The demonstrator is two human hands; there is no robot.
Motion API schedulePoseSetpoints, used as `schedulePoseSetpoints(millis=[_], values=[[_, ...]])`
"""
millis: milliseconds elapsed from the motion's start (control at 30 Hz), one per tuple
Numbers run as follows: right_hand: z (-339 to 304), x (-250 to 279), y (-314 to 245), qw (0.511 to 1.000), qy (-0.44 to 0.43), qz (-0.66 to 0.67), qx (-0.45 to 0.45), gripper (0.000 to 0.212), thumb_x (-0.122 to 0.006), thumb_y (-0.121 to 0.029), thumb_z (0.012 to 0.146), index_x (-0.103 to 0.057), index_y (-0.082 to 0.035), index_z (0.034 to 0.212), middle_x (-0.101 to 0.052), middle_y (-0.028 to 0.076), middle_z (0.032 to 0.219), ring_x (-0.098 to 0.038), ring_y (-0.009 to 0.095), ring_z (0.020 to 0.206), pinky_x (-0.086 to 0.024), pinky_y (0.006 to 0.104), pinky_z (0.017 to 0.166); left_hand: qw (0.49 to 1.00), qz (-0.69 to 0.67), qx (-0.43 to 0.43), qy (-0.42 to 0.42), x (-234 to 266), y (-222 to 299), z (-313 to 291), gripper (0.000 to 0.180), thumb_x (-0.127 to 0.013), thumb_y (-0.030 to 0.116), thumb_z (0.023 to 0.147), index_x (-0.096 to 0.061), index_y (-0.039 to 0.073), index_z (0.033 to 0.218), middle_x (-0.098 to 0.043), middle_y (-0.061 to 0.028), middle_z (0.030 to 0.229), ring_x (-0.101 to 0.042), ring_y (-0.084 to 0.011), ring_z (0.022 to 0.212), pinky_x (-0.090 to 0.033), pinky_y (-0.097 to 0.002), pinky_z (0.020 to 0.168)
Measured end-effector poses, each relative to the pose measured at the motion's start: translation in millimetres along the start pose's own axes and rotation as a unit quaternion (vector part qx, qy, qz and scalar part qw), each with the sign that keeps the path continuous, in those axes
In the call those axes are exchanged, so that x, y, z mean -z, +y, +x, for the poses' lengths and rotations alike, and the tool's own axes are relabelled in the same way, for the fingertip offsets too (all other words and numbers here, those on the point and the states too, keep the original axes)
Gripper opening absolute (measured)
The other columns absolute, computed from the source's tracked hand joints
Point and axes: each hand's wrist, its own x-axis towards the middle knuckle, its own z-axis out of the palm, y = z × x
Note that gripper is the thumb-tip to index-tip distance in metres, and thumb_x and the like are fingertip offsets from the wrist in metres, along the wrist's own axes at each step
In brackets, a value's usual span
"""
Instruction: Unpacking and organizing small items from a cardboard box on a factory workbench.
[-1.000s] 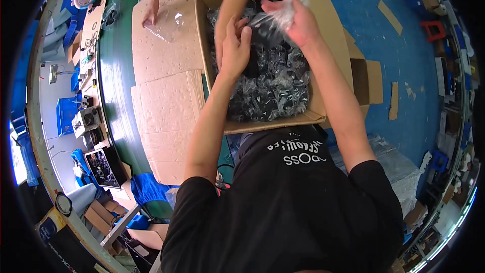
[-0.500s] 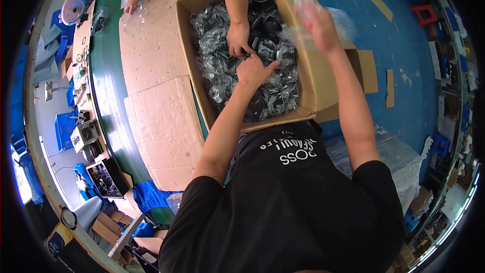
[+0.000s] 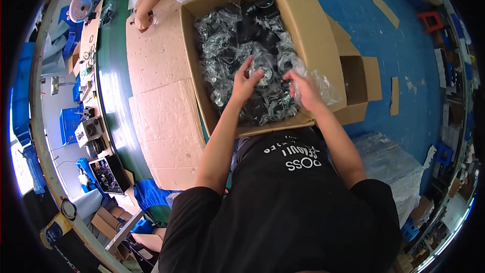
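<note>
A deep cardboard box stands in front of me, full of black parts wrapped in clear plastic. Over its middle, my left hand has thumb and forefinger apart, the thumb close to a bagged part with a round, shiny face. My right hand is over the box's right side, fingers curled around a crumpled clear plastic bag that spills out to the right. Bare black parts lie near the far end, one with a round rim.
Flattened cardboard covers the green surface to the left. There, another person's hand bends over something small and dark. A second open carton stands right on the blue floor, with a plastic-covered stack nearer me.
My right hand has come down and inward from beyond the box's right side with the plastic. My left hand has shifted slightly lower. The other person's hand has left the box.
</note>
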Motion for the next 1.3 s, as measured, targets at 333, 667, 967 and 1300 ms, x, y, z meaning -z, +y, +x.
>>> schedulePoseSetpoints(millis=[333, 667, 967, 1300], values=[[22.2, -59.9, -4.4, 0.982, -0.188, -0.026, -0.011, 0.021, -0.058, -0.022, 0.088, -0.06, -0.002, 0.092, -0.06, 0.003, 0.074, -0.05, 0.009, 0.049, -0.042, 0.0217, 0.042, 0.989, -0.119, -0.044, 0.073, 10.1, 64.2, -32.2, 0.054, -0.061, 0.02, 0.086, -0.04, 0.004, 0.134, -0.048, -0.019, 0.127, -0.053, -0.0252, 0.106, -0.042, -0.0317, 0.092], [34.8, -71.5, 45.6, 0.972, -0.072, 0.163, -0.154, 0.027, -0.049, -0.019, 0.09, -0.06, -0.003, 0.108, -0.067, 0.01, 0.086, -0.062, 0.015, 0.063, -0.047, 0.0219, 0.045, 0.6, 0.492, -0.627, -0.071, 53.3, 84.2, -30.7, 0.06, -0.066, 0.024, 0.078, -0.044, 0.006, 0.13, -0.04, -0.0129, 0.136, -0.046, -0.0339, 0.117, -0.037, -0.0472, 0.098], [40.4, -49.8, 61.7, 0.957, -0.171, 0.027, -0.232, 0.021, -0.047, -0.021, 0.089, -0.061, -0.006, 0.095, -0.06, 0.005, 0.065, -0.048, 0.009, 0.043, -0.029, 0.02, 0.032, 0.63, 0.529, -0.524, -0.223, 46.1, 113.5, -33.0, 0.046, -0.065, 0.026, 0.076, -0.054, 0.01, 0.118, -0.044, -0.0082, 0.135, -0.046, -0.0293, 0.117, -0.04, -0.0417, 0.094], [68.6, -68.4, -83.5, 0.979, -0.088, -0.128, 0.134, 0.037, -0.053, -0.042, 0.089, -0.063, -0.007, 0.093, -0.058, 0.0, 0.072, -0.038, 0.005, 0.05, -0.029, 0.018, 0.045, 0.766, 0.396, -0.485, 0.144, 62.4, 151.3, 53.3, 0.021, -0.06, 0.007, 0.076, -0.066, 0.005, 0.096, -0.066, -0.0091, 0.08, -0.063, -0.0252, 0.075, -0.047, -0.0345, 0.066]])
